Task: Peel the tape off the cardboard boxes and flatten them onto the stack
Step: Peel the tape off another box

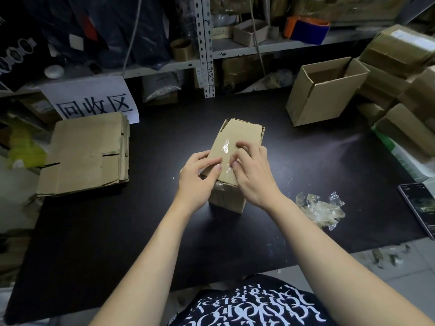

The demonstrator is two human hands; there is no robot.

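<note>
A small brown cardboard box [237,140] lies in the middle of the black table [117,231], its taped face up. A strip of clear tape [226,151] runs down that face. My left hand [197,180] grips the box's near left edge, thumb on top. My right hand [253,175] rests on the right side of the box, its curled fingertips picking at the tape. A stack of flattened boxes [87,156] lies at the left of the table.
A crumpled wad of peeled tape [320,208] lies to the right of the box. A phone [421,208] sits at the right edge. An open box [327,90] and several taped boxes [400,74] pile up at the back right. Shelving stands behind.
</note>
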